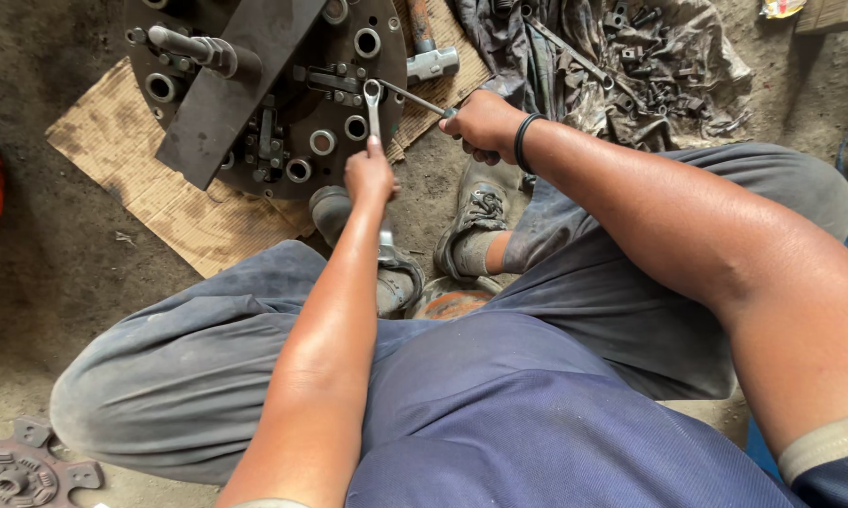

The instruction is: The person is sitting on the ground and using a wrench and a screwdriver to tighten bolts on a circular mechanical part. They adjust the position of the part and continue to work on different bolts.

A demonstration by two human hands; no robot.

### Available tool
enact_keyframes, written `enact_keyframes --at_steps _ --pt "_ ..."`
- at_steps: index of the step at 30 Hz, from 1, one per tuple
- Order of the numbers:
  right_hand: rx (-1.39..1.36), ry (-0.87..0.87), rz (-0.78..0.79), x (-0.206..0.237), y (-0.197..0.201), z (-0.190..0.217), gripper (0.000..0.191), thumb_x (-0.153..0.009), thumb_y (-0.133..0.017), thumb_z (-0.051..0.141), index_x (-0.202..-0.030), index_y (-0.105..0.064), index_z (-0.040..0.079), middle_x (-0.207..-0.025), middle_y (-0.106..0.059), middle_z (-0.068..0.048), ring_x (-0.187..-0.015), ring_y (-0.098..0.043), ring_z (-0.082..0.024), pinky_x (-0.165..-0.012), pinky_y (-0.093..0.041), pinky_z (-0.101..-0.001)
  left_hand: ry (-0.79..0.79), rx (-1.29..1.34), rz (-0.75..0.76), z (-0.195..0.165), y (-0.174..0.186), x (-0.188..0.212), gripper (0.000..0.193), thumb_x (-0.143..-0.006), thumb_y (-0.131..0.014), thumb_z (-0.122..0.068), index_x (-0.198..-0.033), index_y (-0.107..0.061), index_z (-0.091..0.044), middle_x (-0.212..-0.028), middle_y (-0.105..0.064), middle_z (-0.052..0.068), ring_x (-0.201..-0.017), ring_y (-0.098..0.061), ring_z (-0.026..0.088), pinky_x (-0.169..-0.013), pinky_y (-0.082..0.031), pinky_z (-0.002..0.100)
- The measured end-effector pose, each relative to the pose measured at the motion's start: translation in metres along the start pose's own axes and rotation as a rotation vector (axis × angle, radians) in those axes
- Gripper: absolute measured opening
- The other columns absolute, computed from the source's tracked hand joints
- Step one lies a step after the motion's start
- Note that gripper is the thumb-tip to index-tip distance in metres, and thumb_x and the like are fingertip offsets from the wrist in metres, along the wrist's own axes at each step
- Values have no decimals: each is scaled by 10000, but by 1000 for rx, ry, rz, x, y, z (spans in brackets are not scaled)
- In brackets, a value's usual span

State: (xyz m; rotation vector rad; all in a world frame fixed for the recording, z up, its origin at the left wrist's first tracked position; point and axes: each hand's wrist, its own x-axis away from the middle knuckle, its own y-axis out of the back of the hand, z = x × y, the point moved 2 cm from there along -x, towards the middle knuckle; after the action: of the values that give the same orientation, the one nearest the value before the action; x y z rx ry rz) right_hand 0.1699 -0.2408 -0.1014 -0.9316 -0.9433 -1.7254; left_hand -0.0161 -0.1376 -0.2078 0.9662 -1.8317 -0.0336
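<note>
The ring wrench [374, 105] lies over the near edge of the round metal clutch plate [348, 141], with its ring end sitting on a fitting of the plate and its shaft running straight toward me. My left hand [369, 177] holds this shaft from above; my fingers are closed around it, and the tip of one finger [375, 144] points along the shaft toward the ring. The ring end is just beyond my fingertips, and the lower part of the shaft comes out under my hand, near my shoe [386, 273].

A second tool, a thin metal rod [414, 98], goes from the ring of the wrench sideways to my right hand [485, 124]. My right fingers are closed around its dark grip end, so both hands are holding something. I wear a black band [522, 141] on the right wrist.

The clutch plate is dark, with many round holes, and a flat dark steel bar [226, 89] lies slanted across it. The plate rests on a piece of brown cardboard [142, 179], and the cardboard lies on the dusty floor [57, 273]. Behind the plate, a hammer [427, 52] lies on the cardboard. To the right of it a dirty cloth [631, 66] is spread on the floor with small bolts and tools on it.

I sit low, with my knees wide in grey trousers [179, 367], and my other shoe [475, 212] is between them, under my right hand. At the bottom left corner a small toothed metal disc [19, 466] lies on the floor.
</note>
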Motion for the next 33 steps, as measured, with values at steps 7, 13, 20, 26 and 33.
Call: enact_keyframes --at_steps 7,13,20,26,33 --pt "-15 -3 16 1 0 0 341 -969 -692 257 -739 -625 13 -565 -512 -56 -435 -449 -164 -388 -324 -356 164 548 334 -18 -45 15 608 -1062 -338 -521 -948 -558 34 -737 -712 194 -560 -720 269 -441 -541 357" --pt "2 14 7 0 2 0 339 -961 -697 266 -743 -625 17 -580 -528 -54 -438 -467 -161 -382 -337 -352 216 446 377 -13 -43 4 646 -1042 -335 -550 -1023 -617 30 -842 -720 195 -639 -738 277 -503 -610 366" --pt "6 26 2 -3 2 -2 367 -967 -700 277 -731 -611 11 -582 -535 -57 -444 -477 -165 -383 -336 -359 -334 -456 -4 -8 57 -46 756 -953 -487 -684 -879 -773 13 -867 -725 233 -809 -688 400 -726 -533 516" --pt "8 13 22 -2 2 -2 379 -977 -693 284 -729 -612 9 -571 -515 -62 -443 -445 -169 -388 -331 -362 -64 -167 -91 -3 5 -1 691 -1030 -452 -593 -807 -742 -6 -735 -734 122 -672 -713 299 -645 -541 489" --pt "1 16 9 -3 2 -2 366 -969 -701 269 -737 -616 0 -586 -536 -70 -444 -474 -170 -392 -345 -363 230 537 117 -26 -44 32 608 -1037 -395 -523 -822 -566 19 -642 -638 130 -477 -643 226 -459 -589 378"
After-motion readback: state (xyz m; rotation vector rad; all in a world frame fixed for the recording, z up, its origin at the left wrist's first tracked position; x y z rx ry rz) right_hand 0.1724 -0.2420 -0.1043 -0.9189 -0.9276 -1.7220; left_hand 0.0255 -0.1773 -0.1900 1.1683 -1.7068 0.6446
